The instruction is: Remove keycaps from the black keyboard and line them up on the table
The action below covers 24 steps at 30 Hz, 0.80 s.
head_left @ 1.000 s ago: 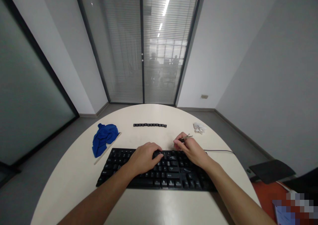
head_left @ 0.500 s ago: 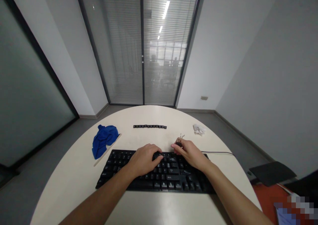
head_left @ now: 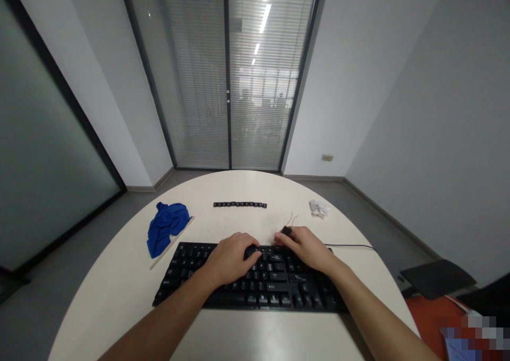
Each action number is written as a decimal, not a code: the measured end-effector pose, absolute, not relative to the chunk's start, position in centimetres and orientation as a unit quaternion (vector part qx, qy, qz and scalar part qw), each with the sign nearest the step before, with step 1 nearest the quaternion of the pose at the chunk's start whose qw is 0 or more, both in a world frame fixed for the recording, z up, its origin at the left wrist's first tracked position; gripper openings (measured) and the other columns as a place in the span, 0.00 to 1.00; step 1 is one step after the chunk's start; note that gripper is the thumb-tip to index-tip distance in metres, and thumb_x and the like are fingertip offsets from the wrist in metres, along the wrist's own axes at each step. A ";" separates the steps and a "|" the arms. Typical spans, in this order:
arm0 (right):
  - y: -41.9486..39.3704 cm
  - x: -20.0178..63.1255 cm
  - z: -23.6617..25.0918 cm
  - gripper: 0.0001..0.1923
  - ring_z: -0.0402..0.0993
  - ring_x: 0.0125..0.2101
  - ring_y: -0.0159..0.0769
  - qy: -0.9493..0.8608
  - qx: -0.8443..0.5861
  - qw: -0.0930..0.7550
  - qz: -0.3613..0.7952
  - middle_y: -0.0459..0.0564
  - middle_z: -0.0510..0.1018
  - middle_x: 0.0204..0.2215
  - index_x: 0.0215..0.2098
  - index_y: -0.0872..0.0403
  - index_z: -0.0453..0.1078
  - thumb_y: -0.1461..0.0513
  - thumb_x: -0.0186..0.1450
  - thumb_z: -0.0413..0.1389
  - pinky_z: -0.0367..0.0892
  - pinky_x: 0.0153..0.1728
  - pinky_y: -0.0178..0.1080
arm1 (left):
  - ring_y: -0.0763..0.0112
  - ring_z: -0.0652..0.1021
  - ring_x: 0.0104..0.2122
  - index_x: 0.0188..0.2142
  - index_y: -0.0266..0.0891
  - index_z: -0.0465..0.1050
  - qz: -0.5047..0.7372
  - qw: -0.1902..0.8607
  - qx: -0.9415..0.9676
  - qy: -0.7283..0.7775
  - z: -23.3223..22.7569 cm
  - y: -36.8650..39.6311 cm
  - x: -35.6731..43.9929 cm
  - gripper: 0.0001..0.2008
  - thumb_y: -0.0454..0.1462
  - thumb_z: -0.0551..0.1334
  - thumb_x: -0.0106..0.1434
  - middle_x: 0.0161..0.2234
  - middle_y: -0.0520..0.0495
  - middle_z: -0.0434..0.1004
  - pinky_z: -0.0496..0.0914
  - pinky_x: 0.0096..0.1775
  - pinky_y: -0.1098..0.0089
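A black keyboard (head_left: 191,276) lies on the round white table (head_left: 119,292) in front of me. My left hand (head_left: 229,257) rests palm down on its middle keys, fingers spread over them. My right hand (head_left: 305,246) is at the keyboard's far edge, pinching a small wire keycap puller (head_left: 290,224) with a black handle; its two thin wire ends stick up past the fingertips. A row of several loose black keycaps (head_left: 239,204) lies on the table beyond the keyboard.
A crumpled blue cloth (head_left: 165,225) lies on a thin wooden strip (head_left: 157,260) at the left. A small white crumpled wrapper (head_left: 319,208) sits at the right. The keyboard cable (head_left: 353,245) runs off right. A dark chair seat (head_left: 436,276) stands beside the table.
My right hand has turned the puller from pointing right to pointing upward and moved it slightly toward the keyboard's far edge. The left hand has stayed on the keys.
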State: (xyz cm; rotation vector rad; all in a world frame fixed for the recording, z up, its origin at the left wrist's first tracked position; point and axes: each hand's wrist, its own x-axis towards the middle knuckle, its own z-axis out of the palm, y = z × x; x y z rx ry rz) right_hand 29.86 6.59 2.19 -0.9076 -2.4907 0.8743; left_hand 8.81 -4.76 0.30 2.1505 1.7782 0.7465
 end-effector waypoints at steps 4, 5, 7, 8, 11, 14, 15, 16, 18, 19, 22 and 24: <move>7.6 29.7 1.2 0.24 0.79 0.32 0.42 -0.844 -0.338 0.192 0.371 0.51 0.83 0.29 0.30 0.54 0.78 0.47 0.69 0.49 0.69 0.36 0.38 | 0.63 0.76 0.44 0.43 0.44 0.74 0.257 0.125 0.739 0.610 0.2 -4.8 8.8 0.09 0.41 0.58 0.66 0.43 0.50 0.79 0.69 0.47 0.65; 7.9 29.7 1.0 0.25 0.79 0.32 0.42 -0.831 -0.342 0.192 0.393 0.51 0.83 0.29 0.29 0.55 0.78 0.46 0.68 0.49 0.69 0.37 0.38 | 0.63 0.76 0.44 0.43 0.44 0.74 0.257 0.125 0.739 0.610 0.2 -4.8 8.8 0.09 0.41 0.58 0.66 0.43 0.50 0.79 0.69 0.47 0.65; 8.2 29.7 0.6 0.27 0.79 0.33 0.43 -0.811 -0.343 0.194 0.433 0.52 0.84 0.29 0.29 0.57 0.78 0.45 0.67 0.50 0.70 0.38 0.39 | 0.63 0.76 0.44 0.43 0.44 0.74 0.259 0.123 0.740 0.609 0.2 -4.7 8.8 0.09 0.41 0.58 0.66 0.43 0.49 0.79 0.69 0.47 0.65; 8.3 29.7 0.5 0.27 0.79 0.32 0.43 -0.805 -0.343 0.197 0.443 0.52 0.83 0.29 0.30 0.57 0.78 0.44 0.67 0.51 0.70 0.38 0.39 | 0.63 0.76 0.44 0.43 0.44 0.74 0.259 0.122 0.740 0.608 0.2 -4.7 8.8 0.09 0.41 0.58 0.66 0.43 0.49 0.79 0.69 0.47 0.65; 7.9 29.5 0.7 0.28 0.78 0.30 0.42 -0.786 -0.355 0.230 0.451 0.53 0.83 0.28 0.31 0.59 0.78 0.43 0.66 0.51 0.70 0.35 0.39 | 0.63 0.76 0.44 0.43 0.43 0.75 0.266 0.126 0.737 0.608 0.1 -4.7 8.8 0.09 0.42 0.59 0.66 0.42 0.49 0.79 0.69 0.47 0.65; 6.5 28.7 1.3 0.28 0.78 0.31 0.40 -0.747 -0.356 0.277 0.489 0.55 0.83 0.31 0.35 0.60 0.77 0.43 0.65 0.52 0.72 0.35 0.39 | 0.63 0.76 0.44 0.42 0.42 0.75 0.290 0.129 0.722 0.615 0.0 -4.5 8.8 0.10 0.43 0.59 0.66 0.42 0.48 0.79 0.69 0.46 0.65; 6.0 28.4 1.4 0.28 0.79 0.32 0.40 -0.735 -0.351 0.288 0.504 0.55 0.83 0.33 0.38 0.60 0.77 0.43 0.65 0.53 0.72 0.36 0.39 | 0.62 0.77 0.43 0.42 0.42 0.75 0.300 0.131 0.716 0.616 0.0 -4.5 8.8 0.11 0.44 0.59 0.65 0.41 0.48 0.79 0.69 0.46 0.65; 5.5 28.1 1.5 0.27 0.79 0.33 0.40 -0.725 -0.346 0.298 0.516 0.55 0.83 0.33 0.40 0.59 0.76 0.43 0.64 0.54 0.73 0.37 0.39 | 0.62 0.77 0.43 0.42 0.42 0.75 0.311 0.133 0.710 0.618 -0.1 -4.4 8.7 0.11 0.44 0.60 0.65 0.41 0.48 0.80 0.70 0.45 0.65; 4.6 27.5 1.5 0.27 0.79 0.35 0.41 -0.720 -0.333 0.308 0.525 0.55 0.83 0.35 0.44 0.59 0.77 0.44 0.64 0.55 0.73 0.40 0.41 | 0.63 0.77 0.42 0.41 0.43 0.75 0.330 0.145 0.699 0.617 -0.2 -4.4 8.7 0.11 0.45 0.61 0.64 0.41 0.49 0.80 0.70 0.44 0.66; 4.2 27.2 1.4 0.27 0.79 0.36 0.41 -0.718 -0.327 0.312 0.529 0.55 0.83 0.35 0.46 0.58 0.76 0.44 0.64 0.55 0.74 0.41 0.41 | 0.64 0.78 0.41 0.40 0.43 0.75 0.339 0.153 0.693 0.617 -0.2 -4.3 8.6 0.10 0.44 0.62 0.63 0.40 0.49 0.80 0.70 0.43 0.66; 3.7 26.7 0.8 0.26 0.79 0.40 0.44 -0.726 -0.321 0.315 0.519 0.55 0.83 0.38 0.48 0.57 0.77 0.46 0.65 0.55 0.73 0.44 0.44 | 0.66 0.78 0.39 0.36 0.43 0.75 0.371 0.174 0.674 0.615 -0.3 -4.3 8.5 0.07 0.43 0.63 0.62 0.37 0.51 0.80 0.70 0.41 0.69; 3.5 26.5 0.5 0.25 0.79 0.42 0.45 -0.742 -0.323 0.311 0.498 0.55 0.83 0.40 0.48 0.56 0.77 0.47 0.65 0.56 0.73 0.45 0.45 | 0.67 0.78 0.37 0.34 0.42 0.75 0.391 0.188 0.662 0.612 -0.3 -4.2 8.4 0.07 0.42 0.64 0.61 0.35 0.52 0.80 0.70 0.40 0.70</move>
